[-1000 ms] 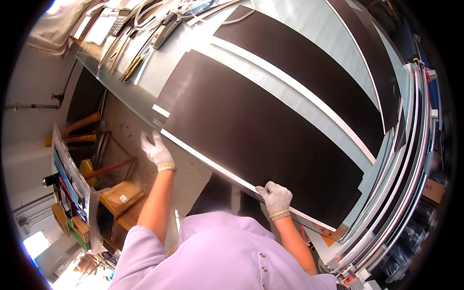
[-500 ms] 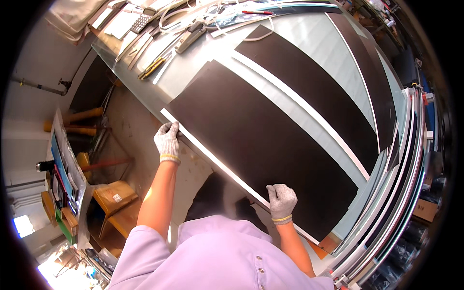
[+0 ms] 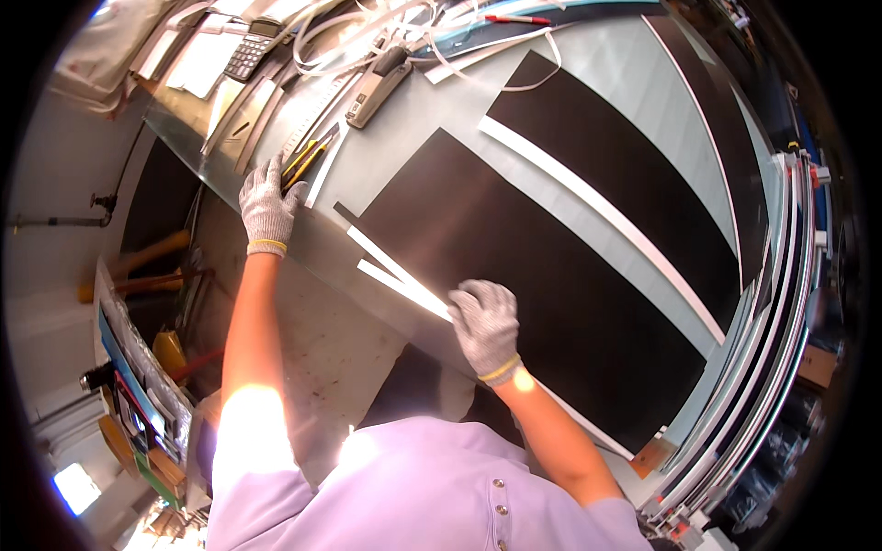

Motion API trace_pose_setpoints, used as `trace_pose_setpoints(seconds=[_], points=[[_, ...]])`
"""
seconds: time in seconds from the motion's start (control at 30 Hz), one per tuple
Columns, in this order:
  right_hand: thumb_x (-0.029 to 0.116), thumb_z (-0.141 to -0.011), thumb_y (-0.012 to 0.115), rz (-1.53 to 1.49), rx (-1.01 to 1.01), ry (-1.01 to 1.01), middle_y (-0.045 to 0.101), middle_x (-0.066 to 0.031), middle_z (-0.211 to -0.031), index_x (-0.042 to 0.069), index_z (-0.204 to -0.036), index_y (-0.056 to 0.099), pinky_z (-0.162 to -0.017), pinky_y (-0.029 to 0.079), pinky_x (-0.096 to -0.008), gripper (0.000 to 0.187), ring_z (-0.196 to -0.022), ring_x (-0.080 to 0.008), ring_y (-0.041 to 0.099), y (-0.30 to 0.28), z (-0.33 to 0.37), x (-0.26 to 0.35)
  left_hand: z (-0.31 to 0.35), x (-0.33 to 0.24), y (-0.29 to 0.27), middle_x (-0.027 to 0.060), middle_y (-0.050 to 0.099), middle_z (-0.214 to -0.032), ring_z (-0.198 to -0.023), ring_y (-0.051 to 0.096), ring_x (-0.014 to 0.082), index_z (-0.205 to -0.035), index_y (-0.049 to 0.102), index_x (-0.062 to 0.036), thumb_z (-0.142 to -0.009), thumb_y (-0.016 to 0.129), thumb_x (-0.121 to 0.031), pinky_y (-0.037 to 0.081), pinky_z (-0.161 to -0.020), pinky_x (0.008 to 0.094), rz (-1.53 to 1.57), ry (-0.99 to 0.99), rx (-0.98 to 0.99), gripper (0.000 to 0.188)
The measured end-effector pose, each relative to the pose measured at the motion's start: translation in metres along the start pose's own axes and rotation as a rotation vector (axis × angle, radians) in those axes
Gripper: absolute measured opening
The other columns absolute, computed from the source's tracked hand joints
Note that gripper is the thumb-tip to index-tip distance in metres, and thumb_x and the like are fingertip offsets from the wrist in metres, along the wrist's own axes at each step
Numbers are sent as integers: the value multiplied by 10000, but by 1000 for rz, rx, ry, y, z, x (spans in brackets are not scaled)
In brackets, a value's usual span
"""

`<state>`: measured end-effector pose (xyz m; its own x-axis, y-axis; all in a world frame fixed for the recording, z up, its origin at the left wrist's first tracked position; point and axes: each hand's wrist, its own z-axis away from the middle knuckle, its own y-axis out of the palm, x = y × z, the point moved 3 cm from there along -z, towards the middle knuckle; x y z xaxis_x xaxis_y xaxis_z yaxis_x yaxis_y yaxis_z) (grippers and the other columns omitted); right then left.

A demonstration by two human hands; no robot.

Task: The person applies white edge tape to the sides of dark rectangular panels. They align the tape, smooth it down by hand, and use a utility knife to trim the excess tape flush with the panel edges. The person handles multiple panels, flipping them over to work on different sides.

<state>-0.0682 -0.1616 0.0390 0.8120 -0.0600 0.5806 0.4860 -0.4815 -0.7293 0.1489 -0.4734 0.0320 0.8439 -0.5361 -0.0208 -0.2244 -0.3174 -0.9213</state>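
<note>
My left hand, in a grey knit glove, is stretched out with thumb and fingers apart. Close to its fingertips lies a yellow-and-black utility knife. My right hand, gloved alike, bends its fingers over the near edge of a large black sheet; they are slightly smeared. Two narrow white strips, an upper one and a lower one, run at an angle to each other up to these fingertips. Whether the fingers pinch them is hidden. A short dark end shows beyond the upper strip.
A second black panel with a white edge lies farther back on the glass-topped table. Beyond the knife are a grey handheld device, a calculator, a red pen and loops of white strip. Long profiles line the right side.
My left hand has left the sheet's near edge and moved up and left to the utility knife. My right hand has slid left and away along the edge, where the white strips now stand apart.
</note>
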Motion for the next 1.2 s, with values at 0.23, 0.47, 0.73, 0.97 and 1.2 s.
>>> trace_pose_setpoints(seconds=[0.23, 0.47, 0.73, 0.97, 1.2], points=[[141, -790, 719, 13, 37, -53, 579, -52, -796, 119, -837, 625, -740, 456, -397, 107, -772, -266, 591, 88, -88, 33, -6, 7, -3, 176, 605, -1107, -989, 613, 386, -1299, 608, -70, -902, 623, -118, 512, -868, 417, 257, 117, 74, 400], [289, -785, 729, 157, -19, 155, 547, -50, -772, 132, -782, 610, -752, 411, -427, 197, -803, -263, 552, 132, -109, 37, 73, -14, -39, 141, 667, -1236, -1080, 651, 199, -1341, 577, 28, -904, 662, -1, 499, -950, 305, 954, -393, 354, 446], [289, -788, 728, 272, -41, 211, 544, -54, -786, 133, -780, 607, -744, 394, -437, 198, -801, -275, 540, 140, -112, 40, 83, -27, -45, 137, 677, -969, -801, 664, 210, -1313, 650, -76, -820, 706, 57, 531, -787, 287, 735, -153, 424, 514], [280, -792, 718, 284, -33, 204, 541, -56, -783, 131, -784, 611, -734, 389, -437, 183, -802, -275, 542, 144, -111, 39, 81, -37, -52, 153, 695, -1050, -891, 687, 235, -1303, 643, -29, -848, 664, 91, 518, -854, 287, 666, -112, 507, 471], [275, -792, 723, 322, -8, 199, 544, -55, -787, 131, -769, 613, -728, 390, -436, 183, -801, -275, 544, 143, -113, 41, 92, -42, -52, 134, 646, -919, -743, 646, 315, -1327, 650, -143, -830, 714, 29, 535, -701, 323, 477, -21, 443, 529]])
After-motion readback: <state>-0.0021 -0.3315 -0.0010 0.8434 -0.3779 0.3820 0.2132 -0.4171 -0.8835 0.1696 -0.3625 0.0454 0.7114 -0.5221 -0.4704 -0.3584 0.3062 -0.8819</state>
